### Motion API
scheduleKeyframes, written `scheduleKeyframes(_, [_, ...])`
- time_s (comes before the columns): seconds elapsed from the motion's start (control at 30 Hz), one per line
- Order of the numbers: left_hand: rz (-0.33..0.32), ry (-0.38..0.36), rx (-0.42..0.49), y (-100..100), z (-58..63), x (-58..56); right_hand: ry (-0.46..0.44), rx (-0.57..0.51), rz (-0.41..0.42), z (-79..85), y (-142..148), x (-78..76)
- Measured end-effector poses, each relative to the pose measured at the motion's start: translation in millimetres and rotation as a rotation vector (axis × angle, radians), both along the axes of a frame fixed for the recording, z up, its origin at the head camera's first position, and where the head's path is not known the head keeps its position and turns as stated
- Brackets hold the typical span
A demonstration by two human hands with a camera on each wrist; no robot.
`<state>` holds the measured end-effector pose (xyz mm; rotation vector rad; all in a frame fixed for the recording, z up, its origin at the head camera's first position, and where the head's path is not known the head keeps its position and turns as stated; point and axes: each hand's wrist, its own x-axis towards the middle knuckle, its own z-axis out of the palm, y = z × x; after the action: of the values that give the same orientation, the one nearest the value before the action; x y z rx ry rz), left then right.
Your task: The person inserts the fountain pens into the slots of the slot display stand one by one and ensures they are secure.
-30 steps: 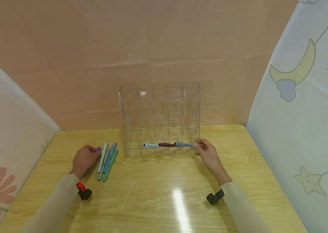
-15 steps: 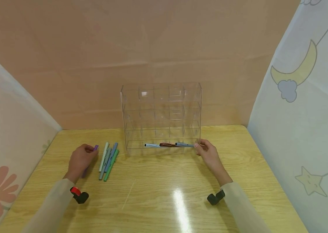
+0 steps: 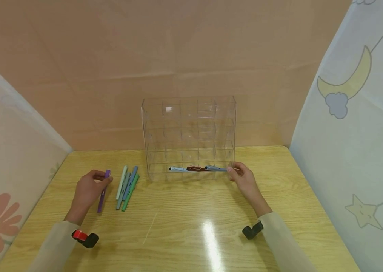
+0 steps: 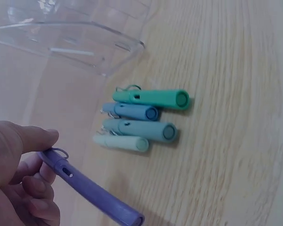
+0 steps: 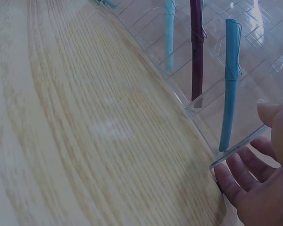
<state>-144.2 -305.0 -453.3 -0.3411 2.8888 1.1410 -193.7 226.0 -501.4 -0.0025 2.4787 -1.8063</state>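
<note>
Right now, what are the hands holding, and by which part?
Left hand: purple pen, by its clip end. Right hand: clear rack, by its lower right side.

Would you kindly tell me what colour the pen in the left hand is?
The pen is purple, shown best in the left wrist view.

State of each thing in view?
Left hand: pinching purple pen
Right hand: holding clear rack
Purple pen: capped
Clear rack: upright on table
Mint pen: capped, on table
Gray-green pen: capped, on table
Blue pen: capped, on table
Green pen: capped, on table
Light blue pen: capped, in rack
Maroon pen: capped, in rack
Slate blue pen: capped, in rack
</note>
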Motion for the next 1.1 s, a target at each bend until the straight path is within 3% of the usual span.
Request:
scheduleKeyframes(0.47, [-0.019, 0.055, -0.004, 17, 14.7, 13.4, 0.001, 0.002, 0.003, 2.7, 2, 0.5])
scheduleKeyframes(0.87, [-0.029, 0.122, 0.008, 34, 24.7, 6.1, 0.005, -0.013, 0.011, 4.0, 1, 0.6])
scheduleKeyframes(1.1, [-0.045, 0.142, 0.061, 49, 34.0, 1.9, -0.004, -0.012, 0.004, 6.0, -1, 1.9])
